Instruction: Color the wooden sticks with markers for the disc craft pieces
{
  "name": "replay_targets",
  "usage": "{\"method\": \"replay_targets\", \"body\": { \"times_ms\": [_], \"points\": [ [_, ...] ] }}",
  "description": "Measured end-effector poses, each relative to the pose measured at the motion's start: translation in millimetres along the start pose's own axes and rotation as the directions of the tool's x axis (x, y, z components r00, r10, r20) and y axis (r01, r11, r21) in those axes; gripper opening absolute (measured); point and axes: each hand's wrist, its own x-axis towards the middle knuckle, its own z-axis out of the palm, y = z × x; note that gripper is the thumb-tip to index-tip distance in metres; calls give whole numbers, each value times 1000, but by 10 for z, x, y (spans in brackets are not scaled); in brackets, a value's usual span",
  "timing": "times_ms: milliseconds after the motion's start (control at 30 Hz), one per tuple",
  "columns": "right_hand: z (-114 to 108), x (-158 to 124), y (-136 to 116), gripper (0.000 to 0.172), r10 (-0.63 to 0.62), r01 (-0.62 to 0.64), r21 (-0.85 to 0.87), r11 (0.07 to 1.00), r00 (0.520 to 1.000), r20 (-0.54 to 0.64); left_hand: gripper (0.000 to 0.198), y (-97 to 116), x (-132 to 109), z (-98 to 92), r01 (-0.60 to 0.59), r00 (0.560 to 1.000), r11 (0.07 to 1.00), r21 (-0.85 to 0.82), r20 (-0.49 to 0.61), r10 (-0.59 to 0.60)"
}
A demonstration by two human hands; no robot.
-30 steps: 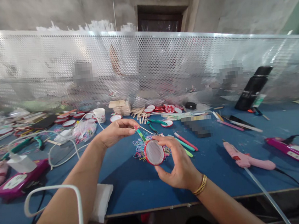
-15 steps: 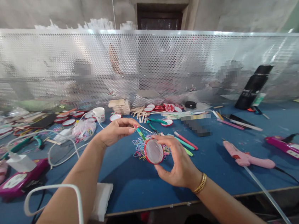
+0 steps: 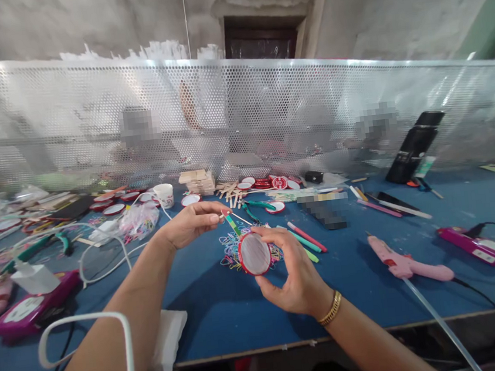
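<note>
My right hand point(image 3: 294, 269) grips a round red-rimmed disc point(image 3: 255, 254) by its edge, thumb below and fingers above; its face is greyish. A flat craft stick point(image 3: 233, 225), coloured green and blue with a red tip, reaches up and left from the disc. My left hand point(image 3: 195, 223) has its thumb and forefinger closed at the stick's red tip. Behind the disc lies a pile of coloured rubber bands point(image 3: 230, 247). Several felt-tip pens point(image 3: 306, 237) lie just right of it, and green-handled pliers point(image 3: 254, 207) lie beyond.
A pink glue gun point(image 3: 408, 263) and a purple power strip point(image 3: 479, 246) are at right. At left are another purple strip point(image 3: 34, 308) and a looped white cable point(image 3: 129, 345). A paper cup point(image 3: 164, 195), wooden sticks point(image 3: 197, 183) and a black flask point(image 3: 415, 147) stand along the perforated screen point(image 3: 309, 102).
The view has tilted up slightly, so the exit sign shows more fully. My left fingertips have shifted a little left at the stick's tip; the right hand still holds the disc.
</note>
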Motion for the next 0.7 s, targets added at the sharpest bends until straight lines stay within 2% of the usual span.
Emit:
{"method": "replay_targets", "body": {
  "times_ms": [133,267,333,400,467,567,633,700],
  "points": [
    [2,-1,-4,58,5,-5,0,1000,1000,3,29,-2,-6,7,-5,1000,1000,4,-6,5],
    [16,1,-2,55,21,-23,-39,999,999,-35,37,8,-5,12,-1,999,1000,11,-38,1],
    [34,7,21,53,53,-61,-96,994,995,-81,42,9,8,20,23,995,998,59,-101,-17],
    [60,13,67,52,96,-117,-166,979,987,-127,44,-6,32,22,88,978,978,187,-203,-49],
    [88,14,130,50,138,-170,-228,959,979,-153,46,-41,61,6,191,949,898,397,-307,-66],
    [127,-3,227,50,173,-213,-302,929,973,-155,41,-99,93,-49,291,937,618,730,-349,-29],
    [142,-14,272,53,175,-216,-336,917,973,-148,38,-112,94,-74,310,940,462,831,-341,-17],
    [141,-3,293,55,173,-215,-367,905,975,-142,40,-89,76,-61,323,941,418,849,-334,-49]
  ]
}}
